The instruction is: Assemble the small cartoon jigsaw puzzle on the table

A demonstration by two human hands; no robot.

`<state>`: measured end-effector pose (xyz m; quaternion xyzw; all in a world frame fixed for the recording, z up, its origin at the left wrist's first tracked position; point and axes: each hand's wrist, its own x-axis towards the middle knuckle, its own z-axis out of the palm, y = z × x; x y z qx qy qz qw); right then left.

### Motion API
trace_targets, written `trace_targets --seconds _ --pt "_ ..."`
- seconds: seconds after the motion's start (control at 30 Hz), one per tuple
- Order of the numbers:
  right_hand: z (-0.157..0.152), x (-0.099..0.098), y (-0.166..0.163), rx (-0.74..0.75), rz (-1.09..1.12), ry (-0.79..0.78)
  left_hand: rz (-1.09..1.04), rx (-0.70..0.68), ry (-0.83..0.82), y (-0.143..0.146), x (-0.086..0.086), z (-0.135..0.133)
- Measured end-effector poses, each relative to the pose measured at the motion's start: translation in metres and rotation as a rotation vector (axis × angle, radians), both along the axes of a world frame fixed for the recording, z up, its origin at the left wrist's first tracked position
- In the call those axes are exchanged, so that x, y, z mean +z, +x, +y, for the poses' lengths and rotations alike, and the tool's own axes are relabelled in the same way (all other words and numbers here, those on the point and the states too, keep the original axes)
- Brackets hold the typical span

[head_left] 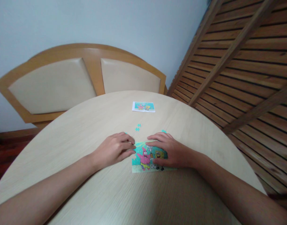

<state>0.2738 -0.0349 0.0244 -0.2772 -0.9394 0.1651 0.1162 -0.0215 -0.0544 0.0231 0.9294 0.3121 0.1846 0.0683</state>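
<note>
1. the puzzle (pixel 147 157) lies flat on the round table (pixel 87 131), near its middle, just in front of the person.
2. the left hand (pixel 114 149) rests palm down at the puzzle's left edge, fingers together and stretched out, their tips touching the top left corner.
3. the right hand (pixel 168 150) lies flat over the puzzle's right part, fingers slightly apart, pressing down and gripping nothing.
4. two loose pieces (pixel 138 127) sit just beyond the hands; a small picture card (pixel 143 106) lies farther back.

No legible text on the jigsaw puzzle (pixel 149 157) or picture card (pixel 143 106).
</note>
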Motion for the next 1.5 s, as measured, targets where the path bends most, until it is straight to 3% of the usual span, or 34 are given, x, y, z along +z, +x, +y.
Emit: trace_targets --seconds 0.1,0.37,0.63,0.87,1.23,1.5 --pt "0.0 0.001 0.0 -0.001 -0.009 -0.008 -0.045 0.036 -0.046 -0.003 0.001 0.003" --pt "0.001 0.002 0.001 0.001 -0.009 -0.035 -0.083 0.322 -0.008 -0.019 -0.008 0.02" --pt "0.001 0.003 0.0 0.004 -0.007 -0.037 -0.13 0.37 -0.106 -0.018 -0.014 0.026" --pt "0.001 0.003 0.0 0.007 -0.003 -0.028 -0.321 0.31 -0.286 -0.017 -0.016 0.027" --pt "0.003 0.001 0.002 -0.005 -0.034 -0.007 -0.621 0.187 -0.643 0.0 -0.01 0.005" --pt "0.002 0.001 0.002 -0.015 -0.029 -0.013 -0.655 0.13 -0.799 0.011 -0.008 -0.009"
